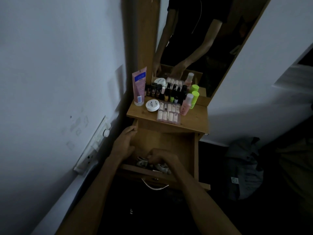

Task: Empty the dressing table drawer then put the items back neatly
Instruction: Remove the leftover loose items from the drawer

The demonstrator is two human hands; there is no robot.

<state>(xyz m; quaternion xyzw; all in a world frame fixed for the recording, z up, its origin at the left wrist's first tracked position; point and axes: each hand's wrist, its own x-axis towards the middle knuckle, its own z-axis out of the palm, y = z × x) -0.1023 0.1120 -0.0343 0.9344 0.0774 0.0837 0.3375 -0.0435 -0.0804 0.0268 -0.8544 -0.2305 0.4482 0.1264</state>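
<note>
The wooden drawer (171,141) of the dressing table is pulled out below the tabletop (194,121). My left hand (125,143) rests on the drawer's left wall, fingers over its edge. My right hand (162,158) reaches into the drawer's front, fingers curled down among small pale items (142,162) lying there; what it holds is too dark to tell. On the tabletop stand a pink tube (139,87), a white round jar (152,105), several dark small bottles (171,94), a pink bottle (186,104), a green bottle (194,99) and flat packs of nail tips (169,114).
A mirror (194,39) rises behind the tabletop and reflects my arms. A white wall with a switch panel (94,146) runs close on the left. A dark bag (243,170) sits on the floor at the right. The drawer's metal handle (155,185) hangs at its front.
</note>
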